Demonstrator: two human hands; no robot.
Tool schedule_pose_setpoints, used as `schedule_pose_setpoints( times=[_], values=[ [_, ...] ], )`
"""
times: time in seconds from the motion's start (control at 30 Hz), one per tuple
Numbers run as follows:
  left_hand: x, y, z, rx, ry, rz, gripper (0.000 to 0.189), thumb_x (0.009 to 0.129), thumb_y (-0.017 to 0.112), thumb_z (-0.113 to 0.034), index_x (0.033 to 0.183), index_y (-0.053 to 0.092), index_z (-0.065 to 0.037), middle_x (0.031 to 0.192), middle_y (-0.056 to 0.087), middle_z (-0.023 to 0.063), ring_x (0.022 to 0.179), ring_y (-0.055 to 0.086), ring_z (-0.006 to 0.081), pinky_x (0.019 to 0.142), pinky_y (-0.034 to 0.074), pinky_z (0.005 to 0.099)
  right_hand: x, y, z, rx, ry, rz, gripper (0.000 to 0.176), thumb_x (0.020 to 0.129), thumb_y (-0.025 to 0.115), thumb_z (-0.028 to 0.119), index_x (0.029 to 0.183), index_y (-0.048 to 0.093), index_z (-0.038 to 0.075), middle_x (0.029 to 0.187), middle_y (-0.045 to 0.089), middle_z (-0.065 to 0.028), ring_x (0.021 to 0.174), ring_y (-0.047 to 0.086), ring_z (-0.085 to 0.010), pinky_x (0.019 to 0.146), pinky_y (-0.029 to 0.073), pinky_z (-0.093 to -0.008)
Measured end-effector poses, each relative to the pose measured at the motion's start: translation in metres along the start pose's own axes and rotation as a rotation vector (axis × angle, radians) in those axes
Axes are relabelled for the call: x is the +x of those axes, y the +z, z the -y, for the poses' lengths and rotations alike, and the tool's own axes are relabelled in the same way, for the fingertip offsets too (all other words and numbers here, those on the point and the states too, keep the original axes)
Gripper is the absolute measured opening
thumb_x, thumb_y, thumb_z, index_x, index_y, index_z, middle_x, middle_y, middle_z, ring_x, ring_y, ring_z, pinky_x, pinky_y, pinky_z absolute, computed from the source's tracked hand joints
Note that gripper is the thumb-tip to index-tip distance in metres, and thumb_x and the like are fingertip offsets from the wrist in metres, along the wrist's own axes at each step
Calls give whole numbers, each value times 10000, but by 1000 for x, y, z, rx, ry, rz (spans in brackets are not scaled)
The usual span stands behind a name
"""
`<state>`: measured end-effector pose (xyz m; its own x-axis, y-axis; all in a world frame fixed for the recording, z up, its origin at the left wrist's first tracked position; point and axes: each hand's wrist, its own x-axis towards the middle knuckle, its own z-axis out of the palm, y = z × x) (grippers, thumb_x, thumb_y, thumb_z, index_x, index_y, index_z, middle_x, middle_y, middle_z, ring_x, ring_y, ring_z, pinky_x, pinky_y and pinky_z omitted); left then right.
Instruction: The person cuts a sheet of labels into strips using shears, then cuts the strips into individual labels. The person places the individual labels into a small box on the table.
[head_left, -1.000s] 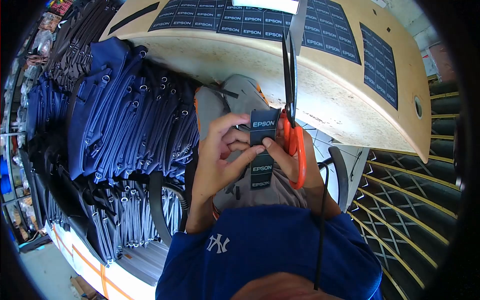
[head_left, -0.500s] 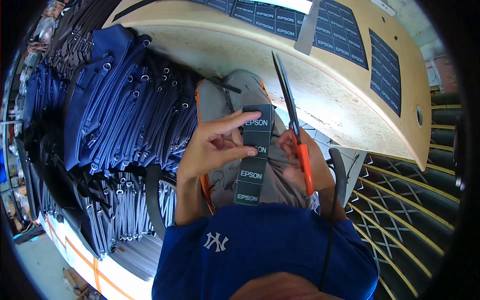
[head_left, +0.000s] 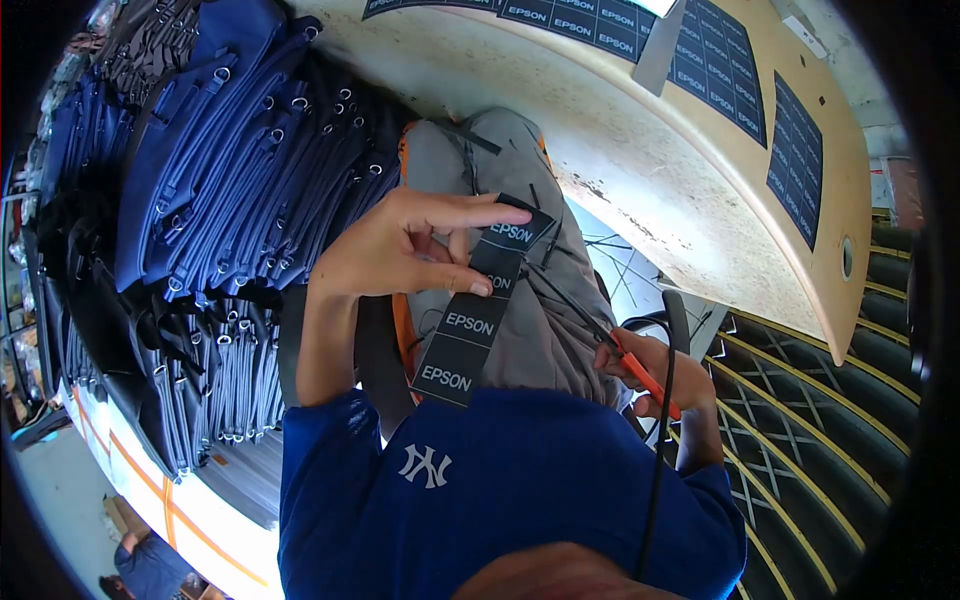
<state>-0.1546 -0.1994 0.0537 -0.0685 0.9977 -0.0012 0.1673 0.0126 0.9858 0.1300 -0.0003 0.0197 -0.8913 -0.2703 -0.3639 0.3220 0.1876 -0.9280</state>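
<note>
Above my lap, my left hand point(head_left: 415, 245) holds a black strip point(head_left: 470, 325) of several EPSON labels, its fingers pressed on the upper part. The strip slants down toward the lower left. On the right, my right hand point(head_left: 650, 370) is wrapped round the orange handles of the scissors point(head_left: 585, 318). The blades point up and left, and their tips are at the strip's right edge, near the upper labels. Whether the tips touch the strip I cannot tell.
Blue straps with metal rings point(head_left: 215, 190) hang in a thick stack at the left. Ahead curves a wooden table point(head_left: 790, 235) bearing EPSON label sheets point(head_left: 715, 70) and a metal ruler point(head_left: 660, 50). At the lower left, another person point(head_left: 155, 568) is partly visible.
The scissors have swung from upright to pointing up-left, tips now at the strip. My left hand and the strip have shifted left, and the strip is more tilted. The view has turned slightly.
</note>
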Motion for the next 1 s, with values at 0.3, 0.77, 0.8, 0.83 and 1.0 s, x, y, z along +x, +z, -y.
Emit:
schedule_pose_setpoints(
  times=[0.3,0.77,0.8,0.83,1.0],
  values=[
    [0,0,7,-3,115,45,650,630,810,-31,1235,576,-72,532,543,-14,444,394,-14,461,266,141,-1,-3,2,23,-13,-4,859,632,595,781,1035,511,27,795,522,-75,677,549,-207,603,423,-339],
    [4,-4,8,-59,66,130,639,700,762,-6,1285,535,-125,540,526,-12,495,388,-5,521,348,133,-7,-4,-6,-48,-39,1,914,586,598,811,1016,527,8,809,560,-99,701,583,-213,629,444,-336],
    [3,-5,8,-54,52,129,637,701,761,-4,1285,536,-124,541,525,-12,497,391,-3,543,361,128,-8,-4,-5,-25,-34,-9,913,585,600,810,1017,527,10,806,562,-96,696,582,-210,624,444,-335],
    [3,-5,8,-49,38,129,635,702,759,-2,1284,536,-124,542,523,-12,500,394,-1,564,374,124,-8,-4,-4,-2,-29,-18,912,584,602,810,1018,527,11,802,564,-94,692,582,-207,619,443,-333],
    [5,-2,10,-23,66,120,645,672,778,-13,1268,547,-99,537,543,-5,473,402,-9,489,308,138,-7,-5,0,-13,-3,12,919,575,610,809,1026,524,13,816,569,-95,708,589,-213,626,446,-332]
  ],
)
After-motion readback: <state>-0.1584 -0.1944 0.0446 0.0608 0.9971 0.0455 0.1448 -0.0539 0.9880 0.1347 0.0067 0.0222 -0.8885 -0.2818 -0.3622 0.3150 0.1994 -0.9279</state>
